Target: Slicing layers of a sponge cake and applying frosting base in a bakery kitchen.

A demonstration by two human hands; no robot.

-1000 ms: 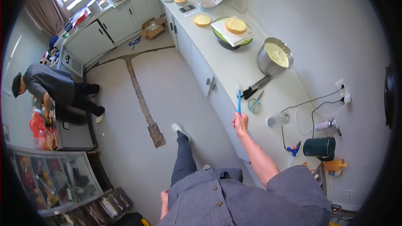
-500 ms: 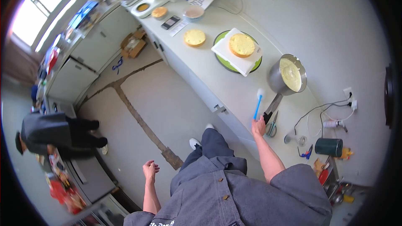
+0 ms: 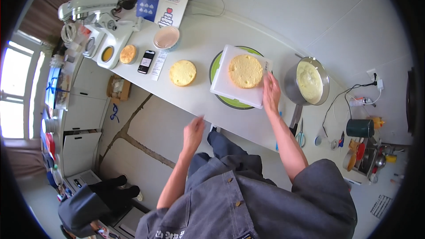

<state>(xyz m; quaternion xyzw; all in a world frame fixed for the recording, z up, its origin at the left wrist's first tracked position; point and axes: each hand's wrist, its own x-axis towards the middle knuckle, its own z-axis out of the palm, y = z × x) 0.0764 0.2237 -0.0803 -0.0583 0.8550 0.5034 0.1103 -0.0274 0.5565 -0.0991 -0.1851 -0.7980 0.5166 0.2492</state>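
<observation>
A round sponge cake layer (image 3: 245, 71) lies on a white square board (image 3: 230, 90), which rests on a green round turntable (image 3: 215, 66). My right hand (image 3: 271, 92) is at the board's right edge, its fingers stretched out and seeming to touch it. In front of the counter's edge, my left hand (image 3: 193, 135) hangs in the air with loosely bent fingers, slightly blurred and holding nothing. A metal pot (image 3: 291, 82) of pale cream (image 3: 309, 82) stands right of the turntable. My right forearm hides most of a blue-handled spatula (image 3: 278, 145).
Left on the counter (image 3: 208, 102) are another cake layer (image 3: 182, 73), a phone (image 3: 146, 62), a pink-topped bowl (image 3: 166, 38), a small cake (image 3: 128, 54) and a stand mixer (image 3: 88, 6). Scissors (image 3: 301, 138) and cables (image 3: 330, 117) lie at right. Another person (image 3: 88, 208) stands at lower left.
My right hand has left the blue-handled spatula and moved up to the white board. My left hand has risen closer to the counter. The view has turned.
</observation>
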